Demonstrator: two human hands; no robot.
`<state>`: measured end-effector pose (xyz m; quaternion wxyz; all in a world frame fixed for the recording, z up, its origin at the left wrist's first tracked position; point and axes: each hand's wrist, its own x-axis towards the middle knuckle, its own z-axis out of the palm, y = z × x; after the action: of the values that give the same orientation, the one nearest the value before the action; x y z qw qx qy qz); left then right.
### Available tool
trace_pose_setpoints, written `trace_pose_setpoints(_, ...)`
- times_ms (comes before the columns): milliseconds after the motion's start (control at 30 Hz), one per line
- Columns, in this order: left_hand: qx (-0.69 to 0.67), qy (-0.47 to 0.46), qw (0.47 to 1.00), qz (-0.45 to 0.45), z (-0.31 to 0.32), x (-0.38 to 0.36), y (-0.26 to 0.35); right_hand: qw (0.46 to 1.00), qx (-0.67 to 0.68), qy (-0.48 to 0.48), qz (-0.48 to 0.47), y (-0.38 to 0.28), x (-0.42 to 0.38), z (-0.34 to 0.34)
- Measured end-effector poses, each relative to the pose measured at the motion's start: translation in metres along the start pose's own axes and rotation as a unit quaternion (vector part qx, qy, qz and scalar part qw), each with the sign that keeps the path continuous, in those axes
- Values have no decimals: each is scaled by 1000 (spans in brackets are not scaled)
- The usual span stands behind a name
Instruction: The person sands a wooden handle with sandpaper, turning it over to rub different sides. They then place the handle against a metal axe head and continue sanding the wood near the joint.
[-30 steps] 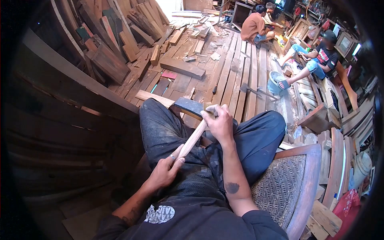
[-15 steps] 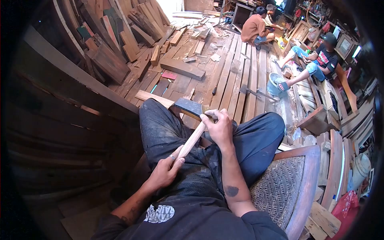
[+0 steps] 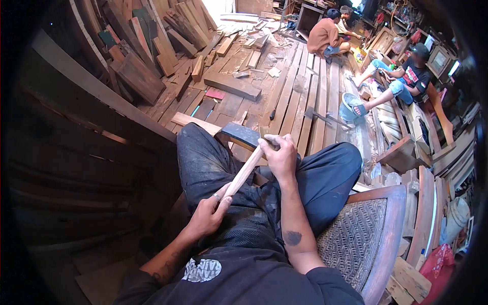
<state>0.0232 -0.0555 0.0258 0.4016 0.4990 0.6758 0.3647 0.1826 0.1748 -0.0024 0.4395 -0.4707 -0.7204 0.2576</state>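
A pale wooden stick [image 3: 246, 172] slants up across my lap. My left hand [image 3: 209, 213] is closed around its lower end. At the upper end my right hand [image 3: 281, 156] is closed, thumb and fingers pinching the stick's tip. A small brown piece [image 3: 264, 132], perhaps a folded sheet of sandpaper, sticks up from those fingers; its exact kind is not clear. Just beyond the stick's tip, a dark curved block [image 3: 240, 134] with a pale lower edge spans between my knees. What lies beneath it is mostly hidden.
A woven-seat chair [image 3: 353, 239] stands at my right. Hammer-like tools [image 3: 323, 118] and a thick plank [image 3: 232, 87] lie on the slatted floor. One person [image 3: 406, 76] sits near a bucket [image 3: 351, 105]; two more people crouch farther back. Boards [image 3: 140, 76] lean at the left.
My right hand has shifted slightly right and down, and the brown piece now stands more upright. My left hand and the stick's lower end have moved slightly to the left.
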Motion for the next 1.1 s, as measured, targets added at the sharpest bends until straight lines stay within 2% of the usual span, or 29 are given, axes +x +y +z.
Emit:
trace_pose_setpoints(100,-15,47,995,91,7,4,-13,1000,-4,-14,-2,-2,-4,-4)
trace_pose_setpoints(200,4,16,999,38,1,2,-6,1000,-3,-20,17,0,-2,-1)
trace_pose_setpoints(333,-2,19,999,43,1,2,-5,1000,-25,1,-11,-2,1,-3)
trace_pose_setpoints(400,-8,26,998,56,3,3,-11,999,15,-39,-1,-10,-10,-2)
trace_pose_setpoints(600,-2,12,1000,11,-1,0,2,1000,-20,-21,7,-5,6,-2)
trace_pose_setpoints(700,-13,41,996,77,6,6,-16,999,-3,-51,-7,-12,-6,-3)
trace_pose_setpoints(800,-12,22,999,26,1,4,-10,997,9,-71,22,-12,1,-4)
trace_pose_setpoints(833,-12,16,1000,14,0,2,-6,998,-37,-47,19,-6,7,-2)
trace_pose_setpoints(933,-37,-2,999,-16,-1,2,-2,998,-54,-34,-3,-6,10,-1)
trace_pose_setpoints(1000,-85,-12,995,-43,3,1,-7,998,-17,-56,-24,-9,-2,1)
trace_pose_setpoints(1100,-74,-7,997,-31,1,2,-7,999,-18,-47,-2,-7,1,2)
